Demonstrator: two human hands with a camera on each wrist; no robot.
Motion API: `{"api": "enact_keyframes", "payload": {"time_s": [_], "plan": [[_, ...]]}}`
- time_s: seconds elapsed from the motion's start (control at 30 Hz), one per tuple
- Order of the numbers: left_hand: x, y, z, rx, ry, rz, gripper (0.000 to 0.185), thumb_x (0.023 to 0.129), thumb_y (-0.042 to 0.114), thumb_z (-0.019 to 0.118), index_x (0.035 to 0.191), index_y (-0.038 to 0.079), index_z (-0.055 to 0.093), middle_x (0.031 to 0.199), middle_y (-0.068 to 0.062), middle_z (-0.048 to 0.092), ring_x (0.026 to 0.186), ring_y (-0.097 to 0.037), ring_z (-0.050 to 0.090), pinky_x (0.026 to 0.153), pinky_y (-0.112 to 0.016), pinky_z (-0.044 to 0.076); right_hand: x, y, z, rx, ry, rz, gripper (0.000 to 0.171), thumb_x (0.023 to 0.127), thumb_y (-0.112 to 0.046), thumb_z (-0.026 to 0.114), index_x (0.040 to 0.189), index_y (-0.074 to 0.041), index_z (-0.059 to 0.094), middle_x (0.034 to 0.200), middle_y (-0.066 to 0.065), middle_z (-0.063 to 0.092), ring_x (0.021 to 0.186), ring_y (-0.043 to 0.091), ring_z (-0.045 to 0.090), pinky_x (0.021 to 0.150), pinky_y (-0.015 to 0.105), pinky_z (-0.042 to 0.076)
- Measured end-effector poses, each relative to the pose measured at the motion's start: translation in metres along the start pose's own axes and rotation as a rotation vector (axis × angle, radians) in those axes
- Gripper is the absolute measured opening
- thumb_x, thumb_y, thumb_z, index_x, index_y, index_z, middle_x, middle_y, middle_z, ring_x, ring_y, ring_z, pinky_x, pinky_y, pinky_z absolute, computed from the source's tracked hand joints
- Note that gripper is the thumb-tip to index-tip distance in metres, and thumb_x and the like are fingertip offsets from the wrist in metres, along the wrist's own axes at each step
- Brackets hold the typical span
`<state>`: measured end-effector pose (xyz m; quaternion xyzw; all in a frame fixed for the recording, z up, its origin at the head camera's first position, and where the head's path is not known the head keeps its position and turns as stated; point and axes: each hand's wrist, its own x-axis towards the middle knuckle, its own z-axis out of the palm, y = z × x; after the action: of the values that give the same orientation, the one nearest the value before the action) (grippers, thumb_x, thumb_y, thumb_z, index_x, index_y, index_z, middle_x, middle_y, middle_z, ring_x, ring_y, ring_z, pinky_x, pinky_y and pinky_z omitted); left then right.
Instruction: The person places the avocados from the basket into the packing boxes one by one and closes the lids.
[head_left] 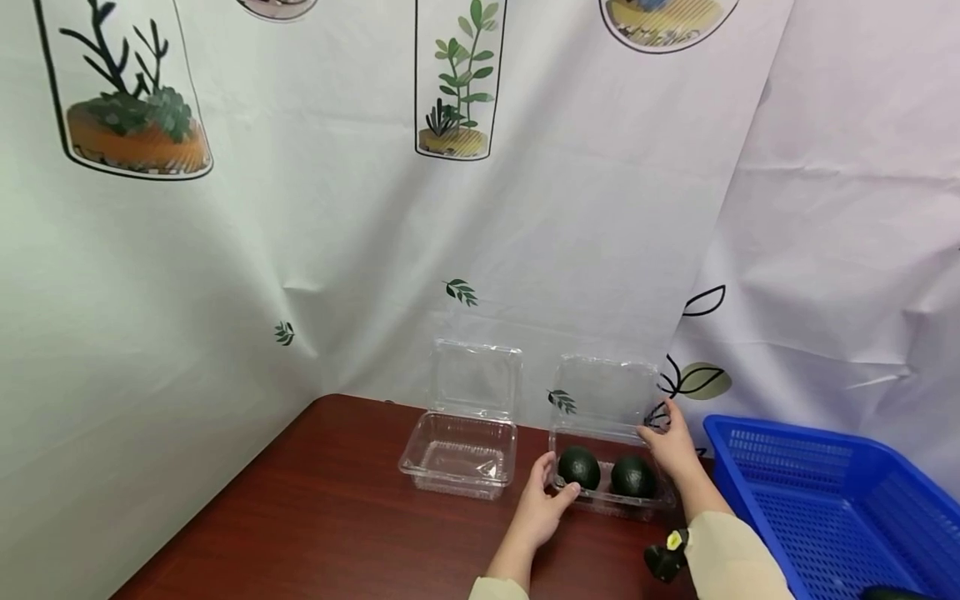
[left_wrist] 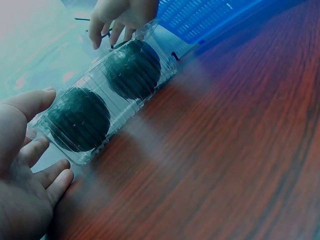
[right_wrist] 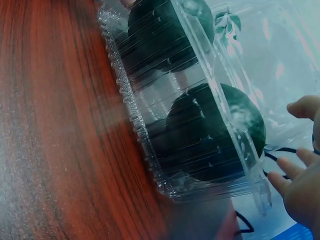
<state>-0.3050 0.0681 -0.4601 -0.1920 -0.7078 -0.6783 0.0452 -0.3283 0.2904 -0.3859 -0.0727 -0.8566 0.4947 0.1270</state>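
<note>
I see both hands spread at the clear plastic clamshell box [head_left: 609, 492] holding two dark green avocados [head_left: 579, 467]: left hand [head_left: 546, 498] touches its end, right hand [head_left: 672, 447] at the raised lid; right fingertip contact unclear.

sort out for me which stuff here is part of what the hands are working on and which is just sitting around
In hand:
- clear box with open lid
- two dark green avocados inside it
- left hand, at the box's left end
- right hand, at the lid's right edge

Lying about:
- empty clear box, lid open
- blue basket
- wooden table
</note>
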Motion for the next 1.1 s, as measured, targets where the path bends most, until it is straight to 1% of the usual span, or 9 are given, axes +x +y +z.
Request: {"api": "enact_keyframes", "payload": {"time_s": [0.23, 0.43, 0.57, 0.63, 0.73, 0.8, 0.87, 0.97, 1.1], "plan": [[0.001, -0.001, 0.0, -0.011, 0.004, 0.0, 0.059, 0.085, 0.014, 0.066, 0.133, -0.004, 0.037, 0.132, -0.03, 0.042, 0.124, -0.043, 0.038, 0.094, -0.053, 0.038, -0.001, 0.002, 0.002, 0.132, -0.006, -0.016, 0.077, 0.093, -0.005, 0.047, 0.145, 0.001, -0.009, 0.149, 0.029, 0.008, 0.133, 0.046, 0.014, 0.103, 0.054, 0.025], [0.002, -0.004, 0.0, -0.003, 0.005, -0.02, 0.06, 0.085, 0.015, 0.067, 0.133, -0.004, 0.038, 0.134, -0.029, 0.042, 0.126, -0.042, 0.036, 0.096, -0.053, 0.036, -0.012, 0.005, 0.001, 0.328, 0.051, 0.01, 0.058, 0.102, -0.03, 0.022, 0.148, -0.006, -0.003, 0.148, 0.027, 0.014, 0.135, 0.041, 0.014, 0.107, 0.053, 0.015], [0.002, -0.004, 0.0, -0.005, -0.002, -0.026, 0.061, 0.085, 0.016, 0.067, 0.134, -0.004, 0.037, 0.134, -0.029, 0.041, 0.127, -0.042, 0.035, 0.096, -0.053, 0.036, -0.021, 0.007, -0.001, 0.428, 0.074, -0.014, 0.065, 0.098, -0.047, 0.005, 0.148, -0.005, 0.01, 0.147, 0.027, 0.019, 0.135, 0.04, 0.017, 0.107, 0.054, 0.014], [0.002, -0.004, 0.0, -0.006, -0.003, -0.027, 0.061, 0.085, 0.016, 0.067, 0.134, -0.004, 0.037, 0.134, -0.029, 0.041, 0.127, -0.042, 0.035, 0.096, -0.053, 0.036, -0.025, 0.009, 0.0, 0.468, 0.094, -0.012, 0.071, 0.096, -0.051, 0.003, 0.148, -0.004, 0.017, 0.145, 0.014, 0.033, 0.135, 0.035, 0.02, 0.107, 0.05, 0.017], [0.002, -0.004, 0.0, -0.008, -0.006, -0.029, 0.061, 0.085, 0.016, 0.067, 0.134, -0.004, 0.037, 0.135, -0.029, 0.041, 0.127, -0.041, 0.034, 0.096, -0.053, 0.036, -0.032, 0.013, 0.001, 0.512, 0.129, -0.002, 0.072, 0.096, -0.053, 0.005, 0.144, -0.005, 0.028, 0.123, -0.014, 0.053, 0.132, 0.026, 0.028, 0.102, 0.042, 0.024], [0.002, -0.003, 0.0, -0.012, -0.007, -0.026, 0.061, 0.085, 0.016, 0.067, 0.134, -0.004, 0.037, 0.135, -0.028, 0.041, 0.128, -0.041, 0.034, 0.096, -0.053, 0.036, -0.037, 0.016, 0.001, 0.524, 0.142, 0.004, 0.072, 0.096, -0.054, 0.008, 0.14, -0.004, 0.034, 0.103, -0.028, 0.053, 0.125, 0.018, 0.036, 0.097, 0.036, 0.028], [0.002, -0.003, 0.0, -0.014, -0.006, -0.02, 0.061, 0.085, 0.016, 0.067, 0.134, -0.005, 0.037, 0.135, -0.029, 0.041, 0.127, -0.042, 0.034, 0.096, -0.054, 0.036, -0.041, 0.019, 0.002, 0.518, 0.157, 0.005, 0.068, 0.097, -0.053, 0.014, 0.136, -0.003, 0.04, 0.095, -0.032, 0.051, 0.115, 0.009, 0.042, 0.092, 0.03, 0.031], [0.002, -0.003, 0.0, -0.015, -0.007, -0.013, 0.061, 0.085, 0.016, 0.067, 0.134, -0.005, 0.036, 0.135, -0.03, 0.04, 0.126, -0.044, 0.034, 0.096, -0.054, 0.036, -0.047, 0.024, 0.002, 0.501, 0.169, 0.042, 0.054, 0.097, -0.05, 0.028, 0.129, -0.012, 0.049, 0.093, -0.032, 0.052, 0.1, -0.005, 0.045, 0.086, 0.023, 0.035], [0.002, -0.002, -0.001, -0.012, -0.015, -0.027, 0.063, 0.086, 0.018, 0.066, 0.135, -0.005, 0.035, 0.135, -0.032, 0.038, 0.126, -0.045, 0.034, 0.096, -0.054, 0.035, -0.054, 0.028, 0.003, 0.456, 0.167, 0.133, 0.043, 0.095, -0.043, 0.044, 0.127, -0.014, 0.052, 0.108, -0.018, 0.054, 0.101, -0.002, 0.045, 0.088, 0.026, 0.035]]}}
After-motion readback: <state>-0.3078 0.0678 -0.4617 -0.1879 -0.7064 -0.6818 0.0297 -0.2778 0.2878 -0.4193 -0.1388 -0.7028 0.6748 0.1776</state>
